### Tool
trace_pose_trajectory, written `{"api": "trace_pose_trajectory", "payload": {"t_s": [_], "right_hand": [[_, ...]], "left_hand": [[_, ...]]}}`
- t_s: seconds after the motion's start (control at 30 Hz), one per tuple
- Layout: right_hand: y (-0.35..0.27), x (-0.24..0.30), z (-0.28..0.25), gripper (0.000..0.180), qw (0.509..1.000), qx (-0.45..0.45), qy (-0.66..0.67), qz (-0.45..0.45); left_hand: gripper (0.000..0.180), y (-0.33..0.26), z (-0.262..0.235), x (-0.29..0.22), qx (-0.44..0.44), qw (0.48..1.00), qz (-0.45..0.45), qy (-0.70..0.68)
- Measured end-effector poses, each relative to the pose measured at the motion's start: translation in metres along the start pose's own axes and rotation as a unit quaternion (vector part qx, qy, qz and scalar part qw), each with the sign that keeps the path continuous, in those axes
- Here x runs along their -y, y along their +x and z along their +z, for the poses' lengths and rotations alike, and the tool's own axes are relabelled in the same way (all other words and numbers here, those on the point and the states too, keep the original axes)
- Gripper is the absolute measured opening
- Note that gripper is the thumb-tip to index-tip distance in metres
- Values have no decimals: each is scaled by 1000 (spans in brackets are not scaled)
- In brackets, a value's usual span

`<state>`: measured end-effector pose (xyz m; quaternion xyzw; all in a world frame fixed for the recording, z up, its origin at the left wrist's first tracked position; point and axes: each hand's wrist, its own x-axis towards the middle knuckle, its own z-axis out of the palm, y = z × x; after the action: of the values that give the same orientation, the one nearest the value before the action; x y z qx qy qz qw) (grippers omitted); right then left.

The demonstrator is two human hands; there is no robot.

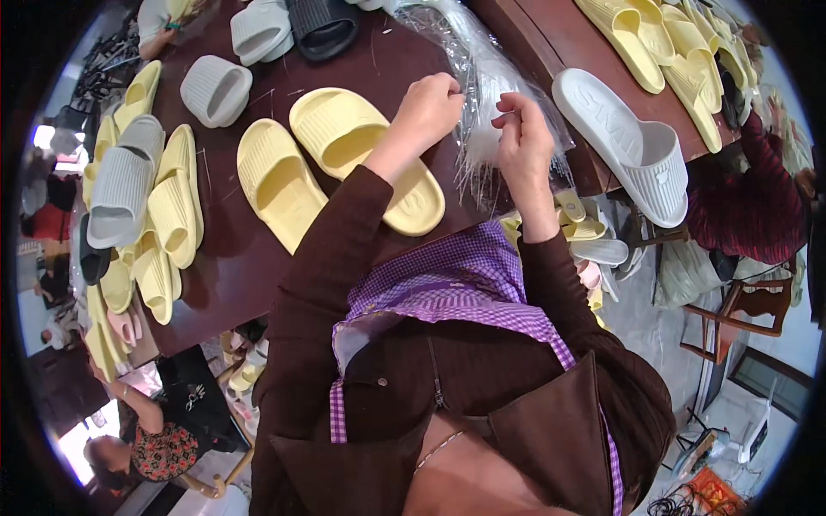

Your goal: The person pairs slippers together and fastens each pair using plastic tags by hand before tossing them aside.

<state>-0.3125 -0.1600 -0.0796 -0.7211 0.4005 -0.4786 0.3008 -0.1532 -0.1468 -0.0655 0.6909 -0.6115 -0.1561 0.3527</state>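
Observation:
My left hand is closed, its fingers curled at the near edge of a bundle of thin clear plastic strands. Across the strands, my right hand is also closed, with thumb and fingers bent toward each other. Whatever either hand pinches is too fine to make out. Under my left forearm lies a yellow ribbed slide sandal, partly covered by the sleeve. Its matching yellow slide sandal rests just to the left. Both sit on the dark red table, toes pointing away.
Stacked yellow and grey sandals line the table's left side. Grey sandals and a black sandal lie at the back. A white sandal stands right of my right hand. A co-worker is at lower left; another person's sleeve shows right.

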Motion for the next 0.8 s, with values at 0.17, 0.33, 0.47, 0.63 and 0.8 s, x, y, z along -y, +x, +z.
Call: {"api": "trace_pose_trajectory", "payload": {"t_s": [0.17, 0.33, 0.47, 0.63, 0.8], "right_hand": [[5, -5, -9, 19, 997, -27, 66, 34], [8, -9, -12, 18, 995, -33, 81, 49], [8, -13, -10, 18, 994, -35, 88, 46], [9, -13, -10, 18, 993, -35, 96, 56], [10, -13, -10, 18, 994, -37, 89, 57]], "left_hand": [[25, 5, 19, -3, -9, 999, 38, 18], [23, 5, 25, -11, -7, 983, 112, 144], [17, 9, 27, -9, -38, 960, 204, 190], [14, 8, 27, -5, -58, 947, 239, 205], [15, 8, 27, -1, -54, 938, 265, 219]]}}
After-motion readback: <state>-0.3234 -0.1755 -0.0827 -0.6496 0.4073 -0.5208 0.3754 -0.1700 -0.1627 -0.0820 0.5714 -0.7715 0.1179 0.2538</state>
